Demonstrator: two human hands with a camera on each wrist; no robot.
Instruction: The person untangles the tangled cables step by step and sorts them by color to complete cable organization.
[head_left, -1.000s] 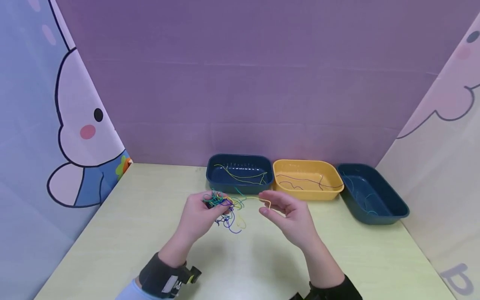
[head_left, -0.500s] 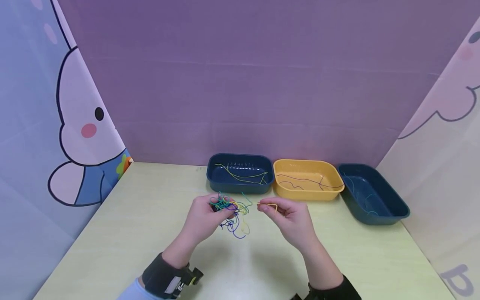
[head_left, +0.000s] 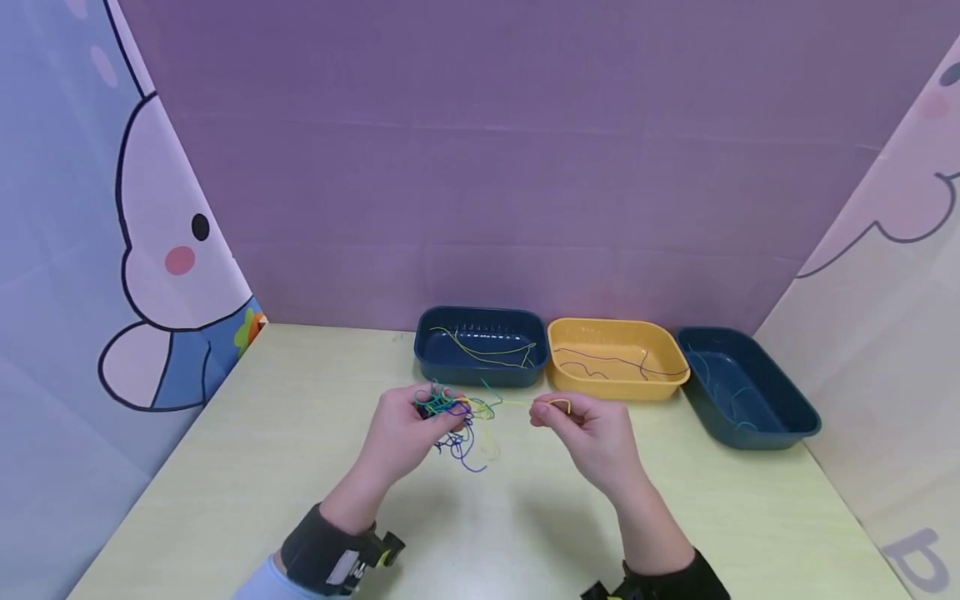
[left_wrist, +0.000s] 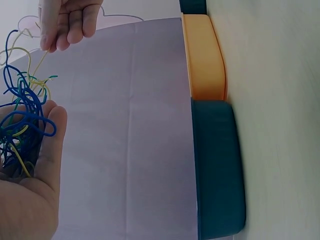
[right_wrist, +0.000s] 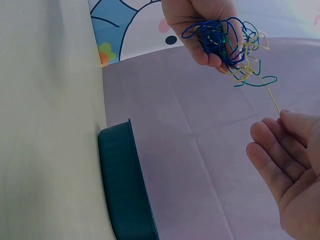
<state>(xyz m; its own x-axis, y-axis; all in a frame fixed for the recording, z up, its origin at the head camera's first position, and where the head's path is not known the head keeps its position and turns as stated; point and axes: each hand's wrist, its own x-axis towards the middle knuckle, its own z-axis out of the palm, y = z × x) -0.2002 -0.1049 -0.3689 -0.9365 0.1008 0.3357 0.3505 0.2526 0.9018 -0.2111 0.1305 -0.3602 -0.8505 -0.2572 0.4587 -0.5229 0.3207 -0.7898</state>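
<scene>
Pinching right hand (head_left: 590,439): yellow strand (right_wrist: 271,96), nearside of yellow tray (head_left: 611,389)
Left hand (head_left: 400,435): gripping tangle (right_wrist: 217,41)
Strand: seemingly mid-separation; wants gentle pulling

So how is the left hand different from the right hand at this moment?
The left hand holds a whole tangle of strings; the right hand pinches one yellow string.
The left hand's bundle mixes blue, green and yellow; the right hand's string is only yellow.
In the head view, a light blue sleeve shows behind the left hand but not the right hand.
Both are bare, above the table.
</scene>
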